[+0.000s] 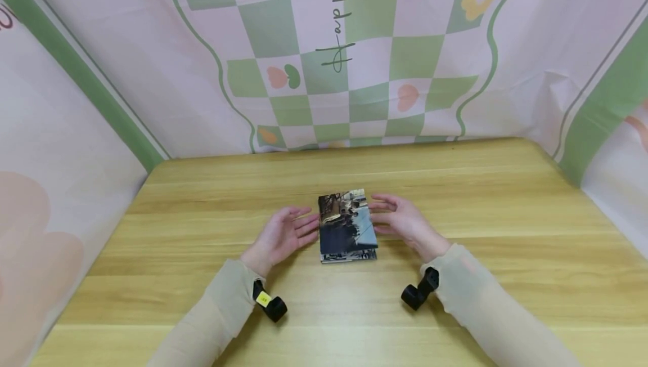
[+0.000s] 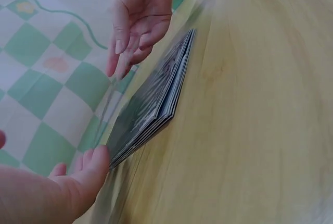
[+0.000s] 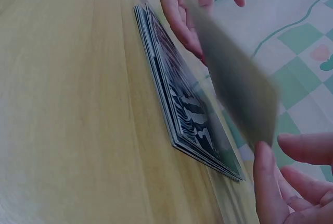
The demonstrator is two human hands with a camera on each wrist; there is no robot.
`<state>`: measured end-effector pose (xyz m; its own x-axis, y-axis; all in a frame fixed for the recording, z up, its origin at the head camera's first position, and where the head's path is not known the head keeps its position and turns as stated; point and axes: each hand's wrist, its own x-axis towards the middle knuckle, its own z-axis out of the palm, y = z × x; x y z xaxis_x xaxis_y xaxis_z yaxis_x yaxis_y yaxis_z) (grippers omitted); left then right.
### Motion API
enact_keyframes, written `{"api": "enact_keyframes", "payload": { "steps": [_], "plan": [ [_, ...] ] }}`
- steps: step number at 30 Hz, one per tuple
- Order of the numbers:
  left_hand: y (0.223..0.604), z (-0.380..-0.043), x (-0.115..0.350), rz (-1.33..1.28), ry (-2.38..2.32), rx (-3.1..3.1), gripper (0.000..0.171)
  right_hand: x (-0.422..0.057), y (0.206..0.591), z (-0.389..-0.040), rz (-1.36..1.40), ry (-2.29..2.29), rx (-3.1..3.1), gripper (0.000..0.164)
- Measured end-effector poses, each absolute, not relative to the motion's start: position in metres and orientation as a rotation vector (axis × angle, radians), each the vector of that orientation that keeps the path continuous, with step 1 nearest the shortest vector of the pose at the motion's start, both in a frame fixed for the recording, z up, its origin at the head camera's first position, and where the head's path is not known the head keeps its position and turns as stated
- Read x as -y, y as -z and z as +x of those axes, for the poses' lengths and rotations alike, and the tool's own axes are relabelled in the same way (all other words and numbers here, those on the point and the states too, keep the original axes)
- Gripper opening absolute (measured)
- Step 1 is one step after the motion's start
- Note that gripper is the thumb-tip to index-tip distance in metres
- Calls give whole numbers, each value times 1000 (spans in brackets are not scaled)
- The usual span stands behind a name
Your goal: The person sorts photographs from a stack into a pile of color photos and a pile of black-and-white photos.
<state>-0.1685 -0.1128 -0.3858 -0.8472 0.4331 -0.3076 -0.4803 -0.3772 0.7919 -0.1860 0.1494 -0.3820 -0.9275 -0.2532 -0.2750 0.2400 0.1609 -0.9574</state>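
At the centre of the head frame, a printed photo card (image 1: pixel 347 220) is seen with its long axis running up and down the picture. Beneath it, a stack of picture cards (image 3: pixel 195 122) is shown at the card's lower edge; in the right wrist frame the card is seen tilted and blurred, apart from the stack. The card's long sides are flanked by the 2 hands, so that it lies to the right of the left hand (image 1: pixel 280 237) and to the left of the right hand (image 1: pixel 407 220). Neither hand can be called clearly nearer. The left fingers are spread, nearly straight, with the tips at the card's left edge; the right fingers are loosely extended towards its right edge. A lower corner of the card is met by a right fingertip in the right wrist frame; whether the card is touched by the left hand cannot be told. The stack is borne by a wood-grain tabletop (image 1: pixel 228 181), backed at the top of the head frame by a checkered cloth (image 1: pixel 369 68).
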Motion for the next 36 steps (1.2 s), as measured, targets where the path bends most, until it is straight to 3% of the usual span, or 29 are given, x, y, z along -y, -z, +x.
{"api": "enact_keyframes", "payload": {
  "steps": [18,36],
  "plan": [
    [389,-167,88,-41,-1996,-1931,47,-152,382,-184,10,1750,-2106,67],
    [378,-169,41,21,-1785,-2141,53,-197,371,-178,-51,1684,-2150,70]
  ]
}}
